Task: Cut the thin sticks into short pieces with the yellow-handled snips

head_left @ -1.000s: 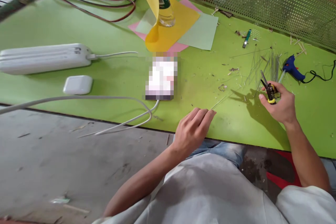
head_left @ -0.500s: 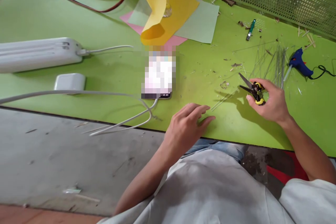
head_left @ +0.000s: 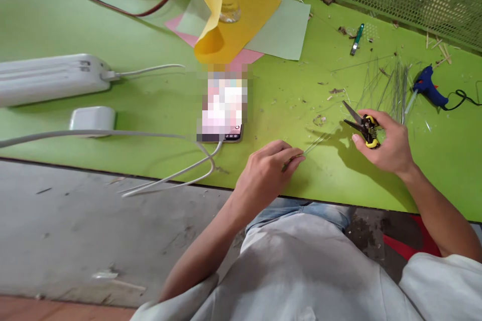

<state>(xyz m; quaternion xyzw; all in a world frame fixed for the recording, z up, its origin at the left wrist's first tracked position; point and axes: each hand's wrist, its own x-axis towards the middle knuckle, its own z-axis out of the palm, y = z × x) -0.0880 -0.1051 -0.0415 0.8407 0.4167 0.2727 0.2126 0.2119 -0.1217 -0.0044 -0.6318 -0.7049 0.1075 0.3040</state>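
Thumb and fingers of my left hand [head_left: 271, 166] are pinched on the near ends of a few thin wires [head_left: 315, 143], just above the green table [head_left: 278, 115]. The wires point away to the right. My right hand [head_left: 391, 143] is wrapped round a pair of wire cutters [head_left: 367, 130] with yellow and black handles and a spring. Their blades stand apart and point up and left, with nothing between them. A bundle of long thin wires [head_left: 397, 90] lies beyond my right hand.
A blue glue gun [head_left: 429, 88] and a green utility knife [head_left: 357, 40] lie at the right. A blurred phone [head_left: 235, 136] with white cables is left of centre. Behind it are coloured papers [head_left: 278, 30] and a bottle [head_left: 230, 7]. A white power strip [head_left: 48, 77] sits at the left.
My left hand's fingers have closed on the thin wires, which have tilted slightly. My right hand holds the wire cutters almost still. The view has shifted slightly.
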